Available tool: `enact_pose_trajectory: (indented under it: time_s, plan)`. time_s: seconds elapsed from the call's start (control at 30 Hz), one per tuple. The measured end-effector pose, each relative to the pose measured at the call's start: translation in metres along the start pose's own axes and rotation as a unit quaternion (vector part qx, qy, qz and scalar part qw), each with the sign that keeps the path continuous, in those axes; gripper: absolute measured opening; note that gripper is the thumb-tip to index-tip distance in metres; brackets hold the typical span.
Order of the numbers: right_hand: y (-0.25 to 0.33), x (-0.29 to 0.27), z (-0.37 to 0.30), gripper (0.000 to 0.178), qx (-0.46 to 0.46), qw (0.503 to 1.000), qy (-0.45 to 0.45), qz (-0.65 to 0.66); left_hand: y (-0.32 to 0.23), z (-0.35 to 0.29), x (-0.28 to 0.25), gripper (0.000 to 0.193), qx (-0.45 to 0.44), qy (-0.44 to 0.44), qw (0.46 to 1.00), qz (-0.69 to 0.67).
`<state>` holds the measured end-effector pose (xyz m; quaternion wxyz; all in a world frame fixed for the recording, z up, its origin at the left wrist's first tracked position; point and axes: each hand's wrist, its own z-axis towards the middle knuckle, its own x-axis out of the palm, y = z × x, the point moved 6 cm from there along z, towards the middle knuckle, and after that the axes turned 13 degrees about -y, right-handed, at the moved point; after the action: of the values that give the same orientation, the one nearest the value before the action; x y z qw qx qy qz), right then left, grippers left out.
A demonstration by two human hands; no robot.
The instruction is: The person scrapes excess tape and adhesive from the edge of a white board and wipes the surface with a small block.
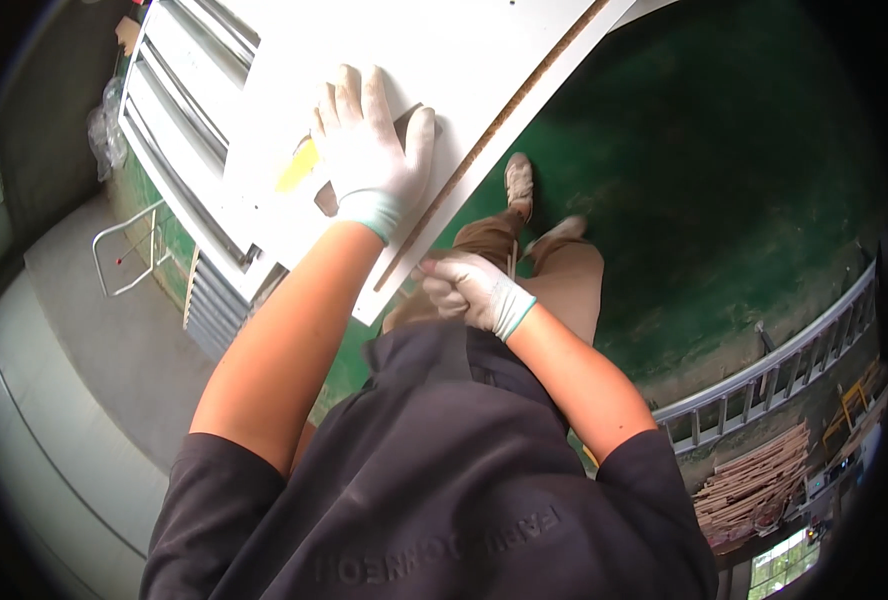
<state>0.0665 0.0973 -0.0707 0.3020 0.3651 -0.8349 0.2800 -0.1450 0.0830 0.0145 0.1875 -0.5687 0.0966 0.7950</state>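
Observation:
My left hand (369, 150), in a white glove with a pale green cuff, lies flat with fingers spread on a white board (364, 30). Partly under that palm is a dark flat piece (326, 198), whose kind I cannot tell. A yellow patch (299, 168) shows beside it. Along the board's right side runs a bare brown strip (524, 90). My right hand (469, 290), gloved the same way, is closed just beside the board's near corner, in front of my waist. What its curled fingers hold, if anything, is hidden.
Slatted white panels (169, 110) stand left of the board. Below them is a grey ribbed stack (219, 300) and a white tube frame (129, 250). My feet are on the green floor (704, 150). A metal ladder (764, 385) and a pile of wooden strips (759, 475) lie at right.

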Motion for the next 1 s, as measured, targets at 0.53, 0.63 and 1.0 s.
enact_pose_trajectory:
  time_s: [0.53, 0.63, 1.0]
  plan:
    - [0.102, -0.015, -0.112, 0.019, -0.03, 0.978, -0.116, -0.173, -0.009, 0.006, -0.005, 0.069, -0.006, 0.021, 1.0, -0.005]
    - [0.125, -0.025, -0.142, 0.017, -0.07, 0.964, -0.102, -0.235, -0.006, 0.002, -0.007, 0.071, -0.02, 0.041, 0.999, -0.008]
    - [0.146, 0.011, -0.068, 0.025, -0.18, 0.793, -0.046, -0.58, -0.004, 0.002, -0.003, 0.074, -0.048, 0.039, 0.998, -0.004]
